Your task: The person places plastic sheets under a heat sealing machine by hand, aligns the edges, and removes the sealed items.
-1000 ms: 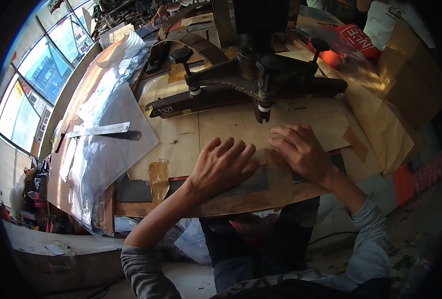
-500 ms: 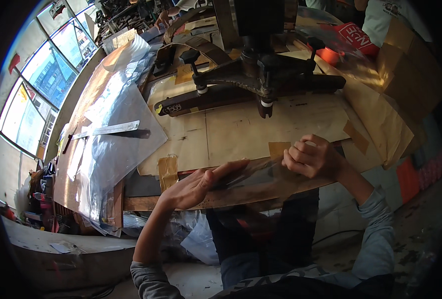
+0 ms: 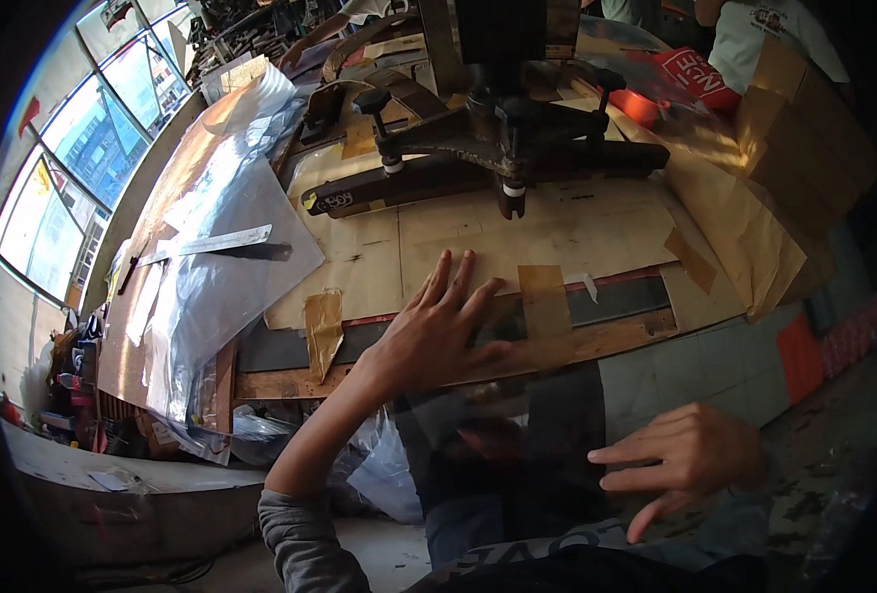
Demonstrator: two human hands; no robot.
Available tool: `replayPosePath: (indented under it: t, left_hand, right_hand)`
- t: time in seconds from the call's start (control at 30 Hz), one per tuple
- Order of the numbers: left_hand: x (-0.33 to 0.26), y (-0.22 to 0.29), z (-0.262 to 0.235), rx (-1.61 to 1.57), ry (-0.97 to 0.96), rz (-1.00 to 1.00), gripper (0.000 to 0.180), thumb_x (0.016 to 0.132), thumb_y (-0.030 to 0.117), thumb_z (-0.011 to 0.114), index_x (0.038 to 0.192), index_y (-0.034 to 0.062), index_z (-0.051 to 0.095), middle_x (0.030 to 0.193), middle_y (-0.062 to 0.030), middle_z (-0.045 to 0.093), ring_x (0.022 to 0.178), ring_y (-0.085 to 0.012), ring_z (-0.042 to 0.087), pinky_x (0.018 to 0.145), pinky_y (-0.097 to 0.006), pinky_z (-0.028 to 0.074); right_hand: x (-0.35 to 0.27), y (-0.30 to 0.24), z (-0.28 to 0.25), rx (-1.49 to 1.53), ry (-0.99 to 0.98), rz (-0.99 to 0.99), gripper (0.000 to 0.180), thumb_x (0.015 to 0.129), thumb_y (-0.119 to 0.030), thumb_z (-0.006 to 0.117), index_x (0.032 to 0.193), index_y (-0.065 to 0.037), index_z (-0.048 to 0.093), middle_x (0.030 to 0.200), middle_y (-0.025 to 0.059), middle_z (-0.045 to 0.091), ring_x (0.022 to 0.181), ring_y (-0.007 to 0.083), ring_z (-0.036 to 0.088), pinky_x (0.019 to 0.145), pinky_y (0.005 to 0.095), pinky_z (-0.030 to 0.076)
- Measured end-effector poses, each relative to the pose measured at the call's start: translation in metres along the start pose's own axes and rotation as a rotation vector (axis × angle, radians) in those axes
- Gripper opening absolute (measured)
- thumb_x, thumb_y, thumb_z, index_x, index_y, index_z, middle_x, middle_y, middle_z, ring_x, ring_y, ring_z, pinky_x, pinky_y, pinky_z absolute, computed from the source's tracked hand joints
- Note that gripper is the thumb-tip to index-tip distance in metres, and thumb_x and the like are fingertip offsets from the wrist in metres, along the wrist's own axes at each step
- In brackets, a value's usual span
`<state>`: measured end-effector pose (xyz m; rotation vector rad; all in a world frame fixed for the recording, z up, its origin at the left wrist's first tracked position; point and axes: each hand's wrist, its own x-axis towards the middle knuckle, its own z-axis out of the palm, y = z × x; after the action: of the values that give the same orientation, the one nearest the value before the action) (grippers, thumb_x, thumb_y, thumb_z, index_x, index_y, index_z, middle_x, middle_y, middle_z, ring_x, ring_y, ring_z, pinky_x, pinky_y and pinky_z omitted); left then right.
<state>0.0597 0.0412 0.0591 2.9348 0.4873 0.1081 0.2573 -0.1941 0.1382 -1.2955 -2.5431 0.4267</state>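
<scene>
Withdrawing hands (image 3: 438, 331), clear sheet (image 3: 518, 435) lifted.

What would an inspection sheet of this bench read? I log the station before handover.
Surface: cardboard-covered wooden workbench, patched with brown tape.
Job's things: clear, shiny plastic sheet hanging off the bench's front edge; black metal press behind.
Clutter: flat steel ruler on crumpled plastic film; brown paper at right.
Grip: left hand flat on sheet, open; right hand spread beside sheet, holding nothing.
Cables: nothing seen.
Surroundings: windows at left; a person behind.
</scene>
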Motion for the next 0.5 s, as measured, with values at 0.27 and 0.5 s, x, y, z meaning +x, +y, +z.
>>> replayPosePath:
  t: [0.27,0.5]
  left_hand:
    - [0.021,-0.031,0.012,0.134,0.211,-0.098,0.06,0.09,0.053,0.047,0.137,0.0172,0.041,0.147,-0.0249,0.024,0.138,-0.0391,0.02,0.11,-0.054,0.021]
    - [0.022,-0.033,-0.009,-0.087,-0.043,-0.156,0.071,0.087,0.056,0.051,0.143,0.0159,0.033,0.147,-0.0241,0.025,0.138,-0.0395,0.019,0.109,-0.047,0.028]
  right_hand:
    - [0.035,0.077,0.041,-0.416,0.434,0.53,0.067,0.085,-0.061,0.043,0.121,-0.006,0.058,0.121,0.0204,0.057,0.113,0.0373,0.053,0.096,0.0433,0.041]
    - [0.016,0.032,0.033,-0.285,0.183,0.603,0.056,0.087,-0.054,0.046,0.106,-0.005,0.065,0.115,0.0149,0.062,0.104,0.0296,0.06,0.097,0.0484,0.038]
